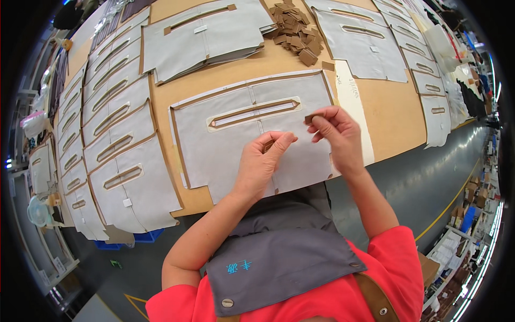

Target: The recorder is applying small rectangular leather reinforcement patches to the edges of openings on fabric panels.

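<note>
Along the left edge of the wooden table (386, 112) we see overlapping rows of grey fabric panels (110, 107), each with a brown-edged slot; the farthest ones bend toward the picture's rim and are hard to make out. Our left hand (260, 163) rests on the big grey panel (225, 139) in front of us, fingertips pinched around a small brown piece (268, 145) that is mostly hidden by the fingers. The panel's long slot opening (255, 112) lies just above that hand. Our right hand (335, 134) hovers over the panel's right part, thumb and forefinger closed on a brown tab (309, 118), only its end showing. Behind, a heap of brown tabs (295, 29) sits between two stacks of grey panels.
</note>
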Demonstrator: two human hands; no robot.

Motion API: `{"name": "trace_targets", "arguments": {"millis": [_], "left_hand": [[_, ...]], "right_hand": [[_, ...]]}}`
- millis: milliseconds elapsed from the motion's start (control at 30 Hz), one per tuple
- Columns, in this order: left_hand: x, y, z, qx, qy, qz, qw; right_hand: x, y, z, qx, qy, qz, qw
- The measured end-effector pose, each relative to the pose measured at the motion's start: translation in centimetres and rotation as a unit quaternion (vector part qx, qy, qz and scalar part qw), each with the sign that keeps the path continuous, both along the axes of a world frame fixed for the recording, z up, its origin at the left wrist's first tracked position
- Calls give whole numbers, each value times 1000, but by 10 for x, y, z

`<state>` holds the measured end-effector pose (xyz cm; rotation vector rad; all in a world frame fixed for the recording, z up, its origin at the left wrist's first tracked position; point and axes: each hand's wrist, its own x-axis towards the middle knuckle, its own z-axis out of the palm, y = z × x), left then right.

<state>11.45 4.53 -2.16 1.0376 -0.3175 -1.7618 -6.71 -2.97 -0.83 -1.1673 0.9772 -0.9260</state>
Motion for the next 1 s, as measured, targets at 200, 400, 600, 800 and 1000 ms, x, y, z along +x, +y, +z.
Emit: {"name": "trace_targets", "arguments": {"millis": [200,400,600,800,1000], "left_hand": [[5,-27,-10,-348,-652,-93,667],[4,-45,-27,-456,-703,-84,540],[4,-47,-33,-461,-697,-70,544],[5,-46,-34,-465,-694,-61,546],[6,-45,-29,-444,-693,-90,561]], "right_hand": [[-29,-57,6,-41,132,80,987],[-21,-91,11,-3,205,155,967],[-3,-106,11,82,216,224,947],[5,-116,5,123,267,272,916],[6,-118,1,126,272,272,914]]}}
